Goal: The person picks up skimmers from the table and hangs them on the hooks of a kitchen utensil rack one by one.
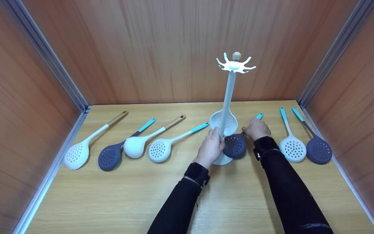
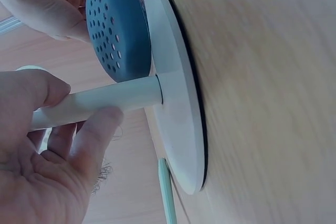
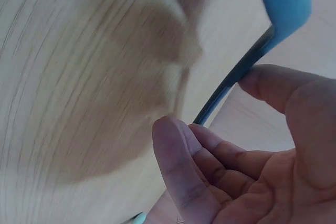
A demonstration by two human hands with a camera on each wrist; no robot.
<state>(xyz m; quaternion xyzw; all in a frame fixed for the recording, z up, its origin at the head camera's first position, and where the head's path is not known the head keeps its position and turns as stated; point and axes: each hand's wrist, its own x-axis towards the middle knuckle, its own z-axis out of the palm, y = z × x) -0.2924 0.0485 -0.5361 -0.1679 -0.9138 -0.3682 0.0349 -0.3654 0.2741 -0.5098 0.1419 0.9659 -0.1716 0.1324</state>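
Risk, largest item first. The tall white stand (image 1: 229, 94) is on the table (image 1: 109, 201), right of its middle. The left hand (image 1: 209, 148) has its grip curled around the pole (image 2: 131, 93), low near the round base (image 2: 178, 129); we judge that a sideways pull there could swing the hook crown (image 1: 235, 66) widely and rock the base. The dark skimmer (image 1: 235, 146) is beside the pole, by the base's right side; if moved left or lowered, its head could knock either. The right hand (image 1: 257, 129) has its grip pinched on the thin shaft (image 3: 220, 94), a hold narrow enough, we think, for the skimmer to twist. The right forearm, swinging outward, could nudge the white skimmer (image 1: 292, 149) nearby.

Hidden: the base is partly covered in the head view; we cannot tell whether the dark skimmer's head touches it. A perforated white ladle (image 1: 215, 119) shows behind the pole, handle out of sight: hanging or lying, unsettled. In the right wrist view a blue part (image 3: 286, 3) is cut off above. Smallest: a teal tip (image 3: 139, 217), owner unclear.
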